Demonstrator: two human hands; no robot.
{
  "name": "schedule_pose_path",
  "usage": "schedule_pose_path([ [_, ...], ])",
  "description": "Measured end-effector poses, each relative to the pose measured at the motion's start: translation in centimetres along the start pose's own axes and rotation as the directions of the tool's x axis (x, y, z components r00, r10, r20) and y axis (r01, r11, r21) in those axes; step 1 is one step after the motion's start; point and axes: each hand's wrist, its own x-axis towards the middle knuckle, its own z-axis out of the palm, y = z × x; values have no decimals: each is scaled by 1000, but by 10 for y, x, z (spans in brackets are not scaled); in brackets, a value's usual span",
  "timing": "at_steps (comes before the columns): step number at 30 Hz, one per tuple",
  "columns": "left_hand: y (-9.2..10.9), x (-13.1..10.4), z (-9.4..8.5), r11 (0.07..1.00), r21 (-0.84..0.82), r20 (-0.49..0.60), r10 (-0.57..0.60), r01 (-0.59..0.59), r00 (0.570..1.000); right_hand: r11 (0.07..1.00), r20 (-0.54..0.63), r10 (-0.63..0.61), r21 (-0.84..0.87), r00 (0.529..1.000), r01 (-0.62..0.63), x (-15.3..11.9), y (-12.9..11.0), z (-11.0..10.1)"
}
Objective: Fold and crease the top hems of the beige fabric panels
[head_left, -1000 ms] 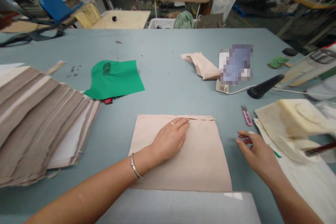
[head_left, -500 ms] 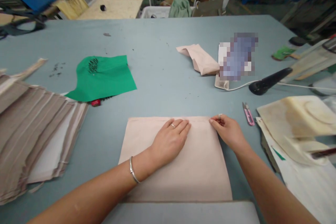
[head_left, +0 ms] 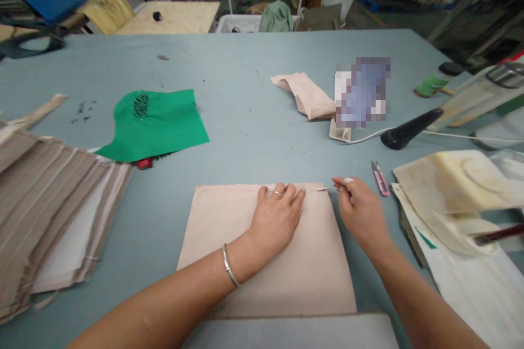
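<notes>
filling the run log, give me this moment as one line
left hand: on pink cloth | right hand: beside its far right corner | snips: near right hand

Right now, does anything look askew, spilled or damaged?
Dark specks mar the blue-grey tabletop left of the green fabric piece; stains or wear, I cannot tell. Beyond the flat pink fabric panel, a smaller pink cloth lies crumpled.
</notes>
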Motion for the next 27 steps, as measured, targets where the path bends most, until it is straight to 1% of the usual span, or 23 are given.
schedule_pose_path([
  [1, 1, -1, 1, 1000, 4, -10, 0, 0, 1000, 988, -11, -131, -87, 991, 130, -7, -9, 0],
  [2, 0, -4, 1, 1000, 6, -20, 2, -2, 1000, 952, 14, -252, -177, 968, 250, -14, -16, 1],
  [3, -1, -6, 1, 1000, 4, -28, 8, -8, 1000, 905, 63, -336, -254, 940, 341, -21, -22, 3],
  [4, -4, -10, 0, 1000, 1, -34, 20, -20, 999, 867, 115, -371, -313, 921, 389, -26, -26, 6],
  [5, -9, -15, 0, 999, -2, -38, 32, -32, 999, 838, 153, -379, -362, 913, 408, -31, -27, 9],
  [7, -22, -27, -2, 998, 3, -52, 56, -56, 997, 806, 179, -367, -430, 913, 408, -36, -26, 14],
  [11, -48, -47, -1, 997, 26, -78, 72, -70, 994, 783, 188, -365, -468, 912, 410, -38, -24, 20],
  [13, -52, -50, 1, 998, 34, -76, 58, -56, 995, 768, 190, -368, -490, 910, 413, -37, -28, 21],
  [16, -49, -49, 0, 998, 56, -74, 15, -11, 997, 745, 199, -366, -523, 909, 414, -35, -31, 20],
  [18, -48, -48, -4, 997, 69, -60, -19, 23, 998, 734, 206, -352, -545, 913, 406, -34, -31, 16],
  [21, -55, -55, -15, 992, 94, -25, -87, 89, 996, 721, 222, -325, -571, 919, 393, -30, -32, 11],
  [23, -61, -61, -19, 987, 103, -21, -125, 127, 992, 727, 206, -321, -573, 925, 379, -29, -41, 14],
  [24, -63, -63, -20, 986, 97, -29, -132, 134, 991, 737, 194, -331, -558, 923, 382, -29, -48, 19],
  [25, -64, -64, -19, 988, 85, -43, -127, 130, 991, 750, 187, -351, -531, 917, 395, -30, -58, 26],
  [27, -64, -64, -15, 995, 49, -82, -86, 90, 993, 771, 199, -413, -444, 889, 457, -34, -78, 42],
])
